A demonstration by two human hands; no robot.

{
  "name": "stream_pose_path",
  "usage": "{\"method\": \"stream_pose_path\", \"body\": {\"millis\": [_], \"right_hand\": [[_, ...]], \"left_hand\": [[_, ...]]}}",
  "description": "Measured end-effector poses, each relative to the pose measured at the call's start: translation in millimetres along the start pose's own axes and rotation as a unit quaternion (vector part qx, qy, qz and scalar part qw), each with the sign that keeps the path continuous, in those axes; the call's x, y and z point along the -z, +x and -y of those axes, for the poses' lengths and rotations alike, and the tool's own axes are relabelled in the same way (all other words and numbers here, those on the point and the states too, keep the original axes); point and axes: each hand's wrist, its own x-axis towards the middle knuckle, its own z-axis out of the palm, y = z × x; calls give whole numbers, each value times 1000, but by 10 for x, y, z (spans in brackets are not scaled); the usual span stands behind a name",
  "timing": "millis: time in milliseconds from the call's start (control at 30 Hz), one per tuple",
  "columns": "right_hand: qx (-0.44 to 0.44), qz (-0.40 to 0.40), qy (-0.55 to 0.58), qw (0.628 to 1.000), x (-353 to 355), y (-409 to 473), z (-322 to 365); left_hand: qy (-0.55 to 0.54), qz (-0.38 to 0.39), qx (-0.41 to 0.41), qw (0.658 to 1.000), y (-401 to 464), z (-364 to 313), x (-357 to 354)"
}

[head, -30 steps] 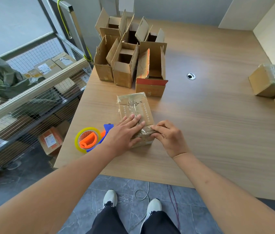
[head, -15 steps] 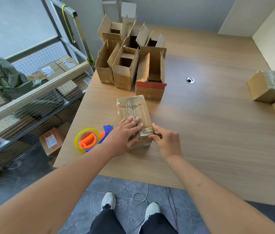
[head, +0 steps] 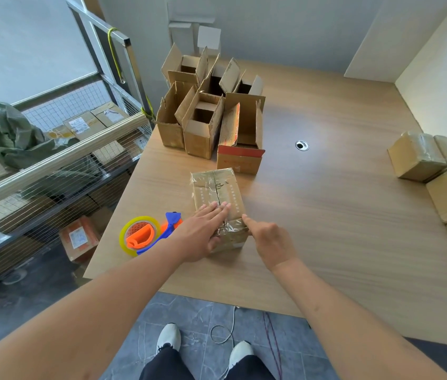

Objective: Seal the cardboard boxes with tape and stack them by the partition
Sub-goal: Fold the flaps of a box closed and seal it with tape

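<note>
A taped cardboard box [head: 216, 187] lies on the wooden table [head: 326, 229] in front of me, clear tape wrinkled over its near end. My left hand [head: 203, 231] lies flat on the box's top with straight fingers, thumb against the near face. My right hand [head: 268, 239] is at the box's near right corner, its index finger stretched out and touching the tape there. An orange and blue tape dispenser [head: 148, 234] with a yellow-rimmed roll sits just left of my left hand. Several open boxes [head: 208, 116] stand behind. Sealed boxes [head: 430, 165] sit by the white partition [head: 436, 67] at right.
A wire-mesh cart [head: 38, 171] with parcels and a green cloth stands left of the table. A cable hole [head: 302, 145] is in the table's middle. My feet and a cord are on the grey floor below the near table edge.
My left hand has flattened and slid further onto the box top. My right hand has gone from pinching the tape at the near end to pressing the corner with one stretched finger.
</note>
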Motion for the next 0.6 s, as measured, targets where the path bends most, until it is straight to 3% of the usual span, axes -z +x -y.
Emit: {"method": "stream_pose_path", "body": {"millis": [133, 267, 367, 500, 600], "right_hand": [[15, -70, 160, 985, -46, -82, 21], [-11, -174, 109, 979, -19, -59, 82], [-44, -113, 51, 991, 33, -3, 94], [-37, -73, 39, 996, 5, 20, 129], [-30, -58, 85, 994, -26, 30, 83]], "left_hand": [[-24, 8, 12, 1000, 14, -16, -10], [-145, 31, 36, 988, 25, -42, 82], [-193, 25, 46, 980, 45, 29, 152], [-93, -13, -13, 995, 129, 129, 139], [-42, -27, 29, 998, 218, 196, 141]]}}
